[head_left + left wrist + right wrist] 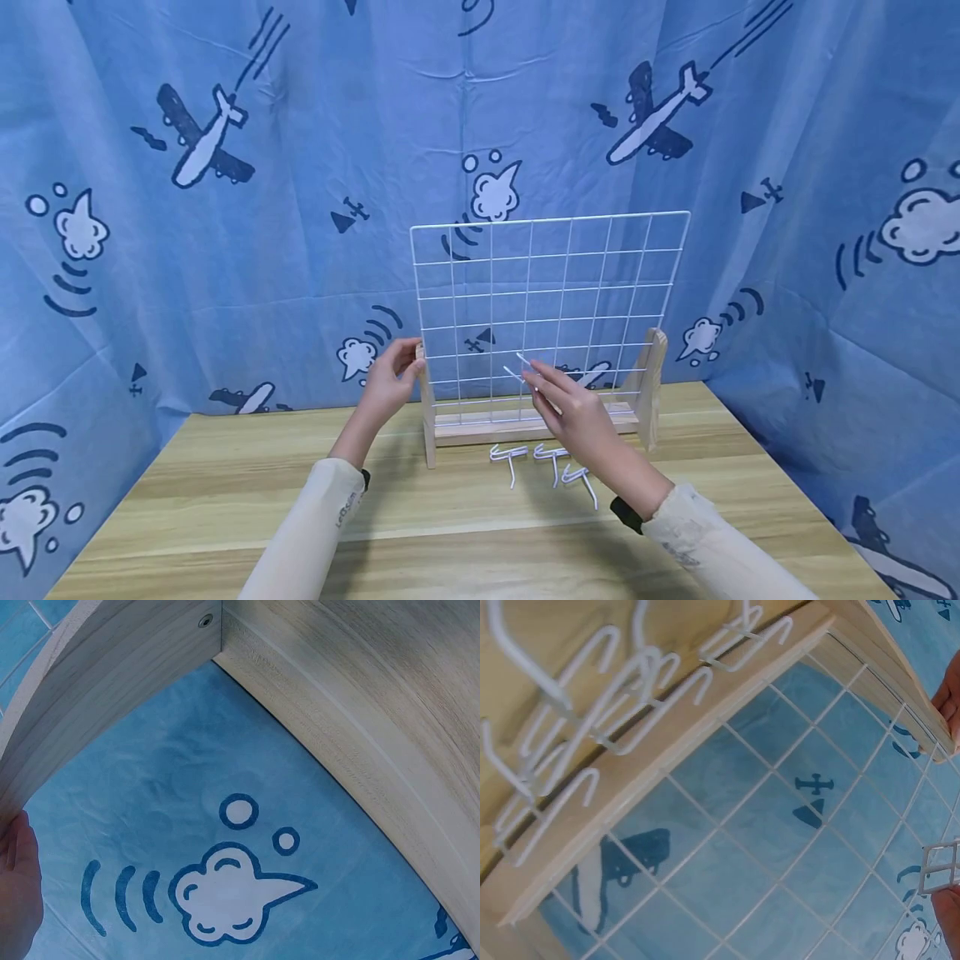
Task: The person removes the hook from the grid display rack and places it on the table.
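A white wire grid panel (551,219) stands upright between two wooden side posts on the table. My left hand (390,379) holds the top of the left wooden post (427,408), fingers and thumb at its edge; in the left wrist view that hand (19,892) shows only in part. In front of the grid's lower middle, my right hand (577,421) pinches a white wire hook (513,374), its prongs pointing toward the mesh. The right wrist view shows the hook's squared end (924,870) by the thumb. Whether it touches the grid, I cannot tell.
Several white wire hooks (510,453) lie on the wood-grain table (420,533) before the stand's wooden crossbar (480,432), below my right hand. A blue curtain (300,250) printed with planes and clouds hangs behind and at both sides.
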`<state>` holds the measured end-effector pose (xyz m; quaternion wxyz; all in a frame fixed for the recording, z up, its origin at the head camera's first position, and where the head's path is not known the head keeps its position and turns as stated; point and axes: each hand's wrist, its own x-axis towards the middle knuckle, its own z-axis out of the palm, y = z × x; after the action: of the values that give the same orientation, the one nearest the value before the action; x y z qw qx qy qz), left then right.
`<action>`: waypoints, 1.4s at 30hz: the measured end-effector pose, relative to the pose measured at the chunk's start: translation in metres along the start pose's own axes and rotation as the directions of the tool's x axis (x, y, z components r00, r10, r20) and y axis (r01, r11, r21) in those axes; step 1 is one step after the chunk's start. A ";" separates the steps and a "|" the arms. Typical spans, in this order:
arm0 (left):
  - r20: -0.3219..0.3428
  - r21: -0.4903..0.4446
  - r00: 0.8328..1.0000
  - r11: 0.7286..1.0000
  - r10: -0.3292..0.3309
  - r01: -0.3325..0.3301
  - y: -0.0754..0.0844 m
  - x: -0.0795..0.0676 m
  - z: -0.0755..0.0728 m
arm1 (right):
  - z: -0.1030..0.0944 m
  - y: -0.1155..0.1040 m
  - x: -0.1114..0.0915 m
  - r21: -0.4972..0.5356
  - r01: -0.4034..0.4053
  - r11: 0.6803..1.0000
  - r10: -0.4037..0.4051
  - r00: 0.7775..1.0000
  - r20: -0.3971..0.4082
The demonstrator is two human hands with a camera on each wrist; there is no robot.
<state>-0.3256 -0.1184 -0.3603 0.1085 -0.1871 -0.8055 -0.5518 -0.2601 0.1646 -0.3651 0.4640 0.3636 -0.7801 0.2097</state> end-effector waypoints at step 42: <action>-0.010 0.019 1.000 1.000 -0.004 0.004 -0.002 0.002 0.000 | -0.004 0.008 -0.053 0.022 0.197 0.980 -0.197 0.962 0.189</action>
<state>-0.3283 -0.1189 -0.3611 0.1131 -0.1816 -0.8104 -0.5454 -0.2475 0.1926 -0.4095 0.4054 0.4584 -0.7805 0.1279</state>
